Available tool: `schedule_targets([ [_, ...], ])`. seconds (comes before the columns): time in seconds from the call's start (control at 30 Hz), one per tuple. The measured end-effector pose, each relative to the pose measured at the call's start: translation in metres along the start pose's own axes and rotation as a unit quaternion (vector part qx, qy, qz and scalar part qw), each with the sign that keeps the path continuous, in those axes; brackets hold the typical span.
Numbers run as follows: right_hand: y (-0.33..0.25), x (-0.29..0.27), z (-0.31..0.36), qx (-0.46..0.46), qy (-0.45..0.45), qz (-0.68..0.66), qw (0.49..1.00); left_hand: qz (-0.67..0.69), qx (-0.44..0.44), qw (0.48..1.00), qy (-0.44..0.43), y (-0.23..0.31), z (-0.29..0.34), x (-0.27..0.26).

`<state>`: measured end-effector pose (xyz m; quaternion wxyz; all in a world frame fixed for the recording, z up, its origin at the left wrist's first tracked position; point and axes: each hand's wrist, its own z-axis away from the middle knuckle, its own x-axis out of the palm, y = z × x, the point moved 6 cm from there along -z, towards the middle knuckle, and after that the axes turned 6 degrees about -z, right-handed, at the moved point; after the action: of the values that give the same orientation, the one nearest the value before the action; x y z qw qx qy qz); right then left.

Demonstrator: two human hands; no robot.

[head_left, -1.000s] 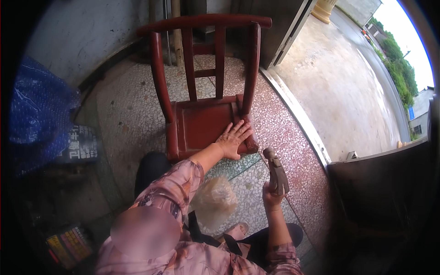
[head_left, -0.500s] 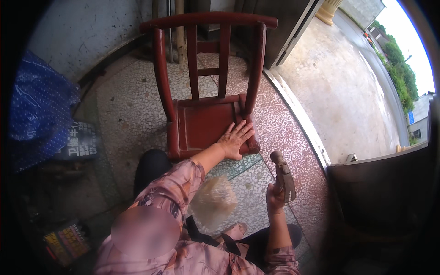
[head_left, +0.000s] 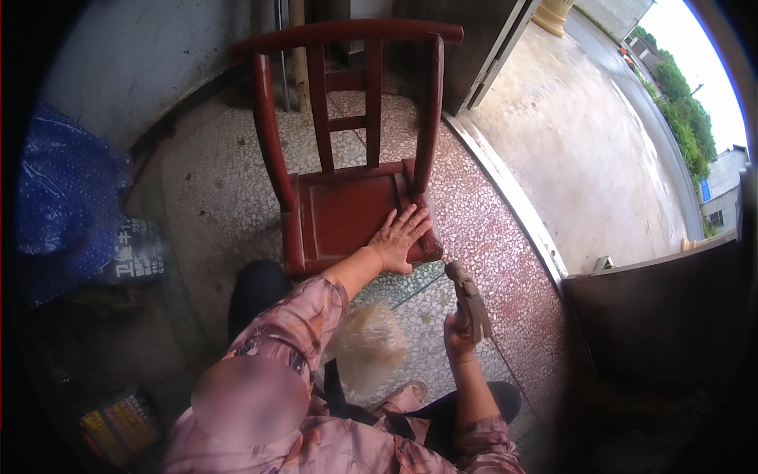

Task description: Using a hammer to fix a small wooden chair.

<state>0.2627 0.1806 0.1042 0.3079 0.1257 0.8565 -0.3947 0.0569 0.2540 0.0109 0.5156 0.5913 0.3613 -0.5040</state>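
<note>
A dark red wooden chair (head_left: 347, 213) stands upright before me, its slatted back on the far side. My left hand (head_left: 399, 238) lies flat on the right front part of its seat, fingers spread. A claw hammer (head_left: 468, 299) is gripped in my right hand (head_left: 458, 338), just right of and nearer than the chair's front right corner. The hammer's head is raised with its round face toward the chair, apart from it; most of the handle is hidden behind the head and hand.
A crumpled clear plastic bag (head_left: 369, 345) lies on the speckled floor between my knees. Blue dotted cloth (head_left: 71, 197) and a dark printed bag (head_left: 138, 251) sit at the left. To the right runs a metal door sill (head_left: 513, 201), with a dark panel (head_left: 655, 332) nearer me.
The hammer and my right hand have moved left, closer to the chair's front right corner. My left hand stays on the seat. The whole view has shifted slightly.
</note>
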Motion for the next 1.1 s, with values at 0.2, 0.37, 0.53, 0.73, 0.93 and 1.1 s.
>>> schedule_targets([
  [0.2, 0.065, 0.023, 0.039, 0.270, -0.059, -0.010, 0.961, 0.000, -0.012, 1.000, -0.003, -0.006, 0.002, 0.007],
  [0.37, 0.065, 0.003, 0.045, 0.277, 0.122, -0.221, 0.927, -0.005, -0.011, 1.000, -0.010, -0.001, -0.002, 0.005],
  [0.53, 0.100, 0.052, 0.064, 0.369, -0.088, -0.004, 0.925, 0.002, -0.014, 1.000, -0.009, -0.002, -0.003, -0.005],
  [0.73, 0.064, 0.013, 0.039, 0.152, 0.076, -0.113, 0.979, -0.006, -0.017, 1.000, -0.013, 0.000, -0.001, -0.002],
  [0.93, 0.105, 0.048, 0.060, 0.331, -0.162, 0.098, 0.925, 0.000, -0.011, 1.000, -0.001, -0.001, -0.003, -0.002],
  [1.1, 0.093, 0.033, 0.059, 0.253, -0.024, -0.024, 0.967, 0.015, -0.010, 1.000, -0.014, 0.000, -0.002, 0.003],
])
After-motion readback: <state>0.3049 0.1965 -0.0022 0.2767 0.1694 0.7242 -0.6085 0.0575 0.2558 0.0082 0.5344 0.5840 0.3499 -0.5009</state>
